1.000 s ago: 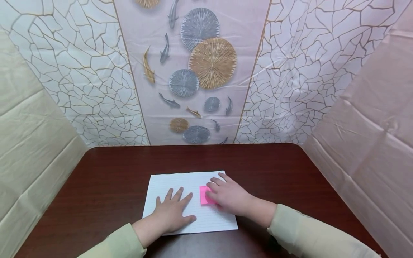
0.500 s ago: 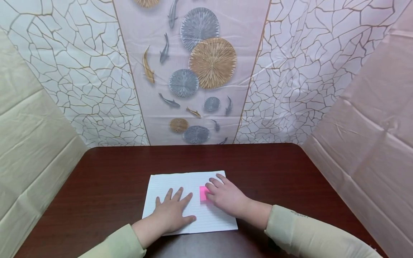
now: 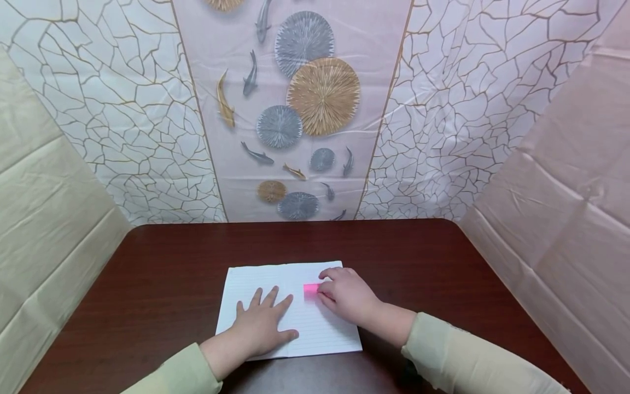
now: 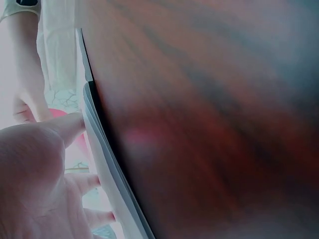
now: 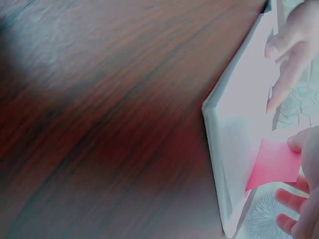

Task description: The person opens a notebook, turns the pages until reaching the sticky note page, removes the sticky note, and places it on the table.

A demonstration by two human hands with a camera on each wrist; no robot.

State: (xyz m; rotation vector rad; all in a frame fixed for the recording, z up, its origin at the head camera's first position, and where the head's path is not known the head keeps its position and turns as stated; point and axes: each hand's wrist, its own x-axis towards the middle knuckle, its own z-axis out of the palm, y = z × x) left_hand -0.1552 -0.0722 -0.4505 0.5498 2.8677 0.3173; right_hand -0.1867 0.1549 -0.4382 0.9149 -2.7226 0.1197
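Observation:
An open lined notebook (image 3: 322, 335) lies on the table. My left hand (image 3: 261, 324) is spread over its left page, fingers straight and apart. On the right page, my right hand (image 3: 350, 297) pinches a pink sticky note (image 3: 310, 289) between thumb and finger. The right wrist view shows the sticky note (image 5: 275, 160) standing up from the page, one edge at the paper and the opposite edge in the pinch. The other right-hand fingers are loosely bent beyond it. From the left wrist, the left thumb and fingers rest along the notebook's pages (image 4: 102, 149).
The dark wood table (image 3: 167, 284) stretches around the notebook on all sides. Behind it hangs a patterned curtain (image 3: 290, 164) with fish and round motifs. Beige cloth walls (image 3: 556, 202) stand to the left and right.
The right hand has gone from resting over the flat sticky note to pinching it, and the note's near edge has come up off the page. The left hand has stayed put.

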